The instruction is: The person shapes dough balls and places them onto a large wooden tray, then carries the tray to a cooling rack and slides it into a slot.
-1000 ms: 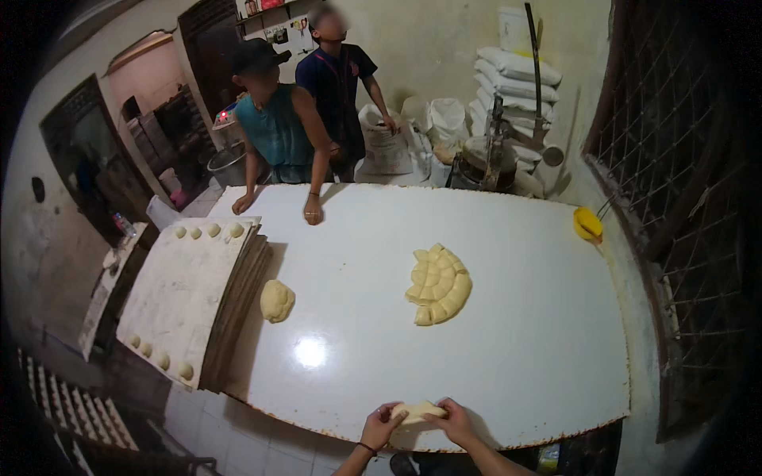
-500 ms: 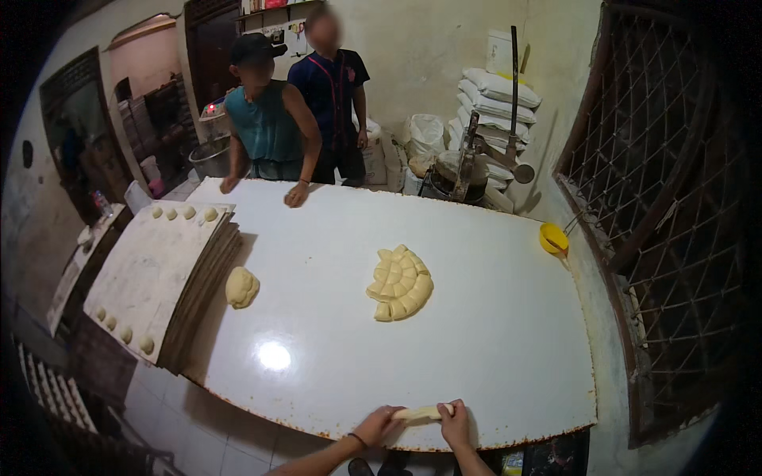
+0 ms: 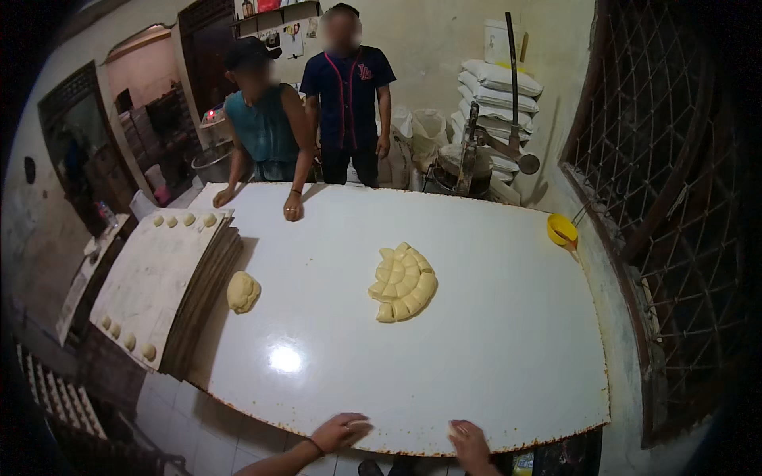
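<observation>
A small pale piece of dough (image 3: 454, 429) is peeking out at the thumb side of the right hand (image 3: 470, 443), which is lying over it on the near edge of the table (image 3: 508, 349); I cannot tell how tightly the fingers are curling. The left hand (image 3: 340, 431) is resting nearby on the same edge, fingers loosely bent, with a pale bit showing at its fingertips. The tabletop is glossy white with a rusty rim. Farther in, cut dough pieces (image 3: 404, 282) are lying in a fan, and a lumpy dough ball (image 3: 242, 291) is sitting beside stacked floured boards (image 3: 163, 282).
</observation>
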Tool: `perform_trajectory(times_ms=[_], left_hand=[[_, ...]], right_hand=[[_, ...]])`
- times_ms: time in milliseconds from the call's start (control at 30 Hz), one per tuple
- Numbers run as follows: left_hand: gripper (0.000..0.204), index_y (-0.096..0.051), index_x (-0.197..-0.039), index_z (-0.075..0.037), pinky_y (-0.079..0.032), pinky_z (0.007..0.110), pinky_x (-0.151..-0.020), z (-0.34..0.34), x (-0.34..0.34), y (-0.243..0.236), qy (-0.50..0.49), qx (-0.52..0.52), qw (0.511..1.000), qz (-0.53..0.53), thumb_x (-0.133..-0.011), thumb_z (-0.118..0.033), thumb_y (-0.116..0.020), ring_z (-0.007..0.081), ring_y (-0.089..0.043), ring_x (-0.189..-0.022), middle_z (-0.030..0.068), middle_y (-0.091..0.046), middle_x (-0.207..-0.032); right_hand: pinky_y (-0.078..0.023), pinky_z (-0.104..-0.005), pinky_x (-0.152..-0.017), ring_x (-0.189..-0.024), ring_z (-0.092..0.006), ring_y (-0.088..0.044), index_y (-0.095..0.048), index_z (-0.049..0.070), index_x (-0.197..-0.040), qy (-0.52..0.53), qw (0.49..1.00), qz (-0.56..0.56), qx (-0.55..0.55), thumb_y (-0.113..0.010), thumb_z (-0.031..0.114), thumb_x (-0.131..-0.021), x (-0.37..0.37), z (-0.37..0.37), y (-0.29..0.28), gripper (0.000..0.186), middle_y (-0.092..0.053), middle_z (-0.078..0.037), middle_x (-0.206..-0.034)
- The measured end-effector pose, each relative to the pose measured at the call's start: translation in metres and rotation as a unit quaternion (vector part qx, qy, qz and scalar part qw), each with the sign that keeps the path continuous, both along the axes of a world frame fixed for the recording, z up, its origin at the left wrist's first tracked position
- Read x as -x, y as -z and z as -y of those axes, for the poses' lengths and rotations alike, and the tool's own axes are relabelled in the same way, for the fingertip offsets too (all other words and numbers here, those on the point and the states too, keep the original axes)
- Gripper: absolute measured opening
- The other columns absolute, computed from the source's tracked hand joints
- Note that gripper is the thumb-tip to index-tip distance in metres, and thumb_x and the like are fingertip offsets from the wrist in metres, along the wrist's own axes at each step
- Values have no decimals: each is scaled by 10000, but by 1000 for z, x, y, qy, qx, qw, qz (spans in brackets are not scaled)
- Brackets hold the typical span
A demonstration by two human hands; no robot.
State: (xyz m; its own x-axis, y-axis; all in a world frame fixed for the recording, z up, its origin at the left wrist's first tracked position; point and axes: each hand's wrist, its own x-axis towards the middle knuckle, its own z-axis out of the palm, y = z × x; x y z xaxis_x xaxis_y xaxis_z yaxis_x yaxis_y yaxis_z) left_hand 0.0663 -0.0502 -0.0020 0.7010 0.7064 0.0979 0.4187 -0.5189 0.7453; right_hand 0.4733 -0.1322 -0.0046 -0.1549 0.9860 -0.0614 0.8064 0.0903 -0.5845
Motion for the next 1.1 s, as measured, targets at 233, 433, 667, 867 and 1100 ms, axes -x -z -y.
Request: perform_trajectory(times_ms=[233, 433, 667, 867, 1100], left_hand=[[315, -667, -1243, -71, -434, 420, -1118, -33, -98, -1, -91, -76, 992, 37, -950, -187, -656, 325, -542, -1297, 137, -607, -1367], [295, -688, -1216, -96, -494, 426, -1054, -45, -33, -36, -71, -103, 992, 13, -928, -161, -694, 304, -593, -1242, 109, -660, -1275], [240, -701, -1167, -74, -492, 409, -1061, -4, -14, 32, -38, -119, 992, -13, -945, -159, -670, 307, -600, -1234, 127, -672, -1257], [278, -702, -1158, -74, -510, 395, -1031, -57, -87, 9, -128, -204, 971, 0, -903, -184, -714, 306, -599, -1209, 137, -670, -1213], [312, -683, -1193, -68, -483, 388, -1057, -38, -45, -27, -54, -142, 988, -27, -896, -155, -722, 316, -579, -1233, 138, -642, -1243]], right_hand=[[-376, -495, -1125, -1307, -357, -535, -625, 4, -1304, 39, 980, 113, -161, -630, 254, -983, 55, -43, 10, 407, -631, -145, -1341], [-373, -516, -1113, -1267, -366, -537, -664, 52, -1245, 141, 978, 21, -155, -684, 218, -939, 0, -10, -30, 349, -607, -179, -1316], [-385, -473, -1123, -1284, -357, -532, -630, 30, -1311, 34, 992, -4, -120, -667, 193, -957, 12, 22, 18, 392, -653, -166, -1257], [-321, -487, -1168, -1353, -380, -459, -608, 20, -1312, 154, 973, -6, -171, -622, 223, -989, 44, -59, -18, 382, -579, -167, -1381], [-401, -492, -1105, -1255, -374, -534, -642, 24, -1253, 192, 972, 37, -130, -698, 204, -944, -14, 3, 0, 362, -611, -166, -1290]])
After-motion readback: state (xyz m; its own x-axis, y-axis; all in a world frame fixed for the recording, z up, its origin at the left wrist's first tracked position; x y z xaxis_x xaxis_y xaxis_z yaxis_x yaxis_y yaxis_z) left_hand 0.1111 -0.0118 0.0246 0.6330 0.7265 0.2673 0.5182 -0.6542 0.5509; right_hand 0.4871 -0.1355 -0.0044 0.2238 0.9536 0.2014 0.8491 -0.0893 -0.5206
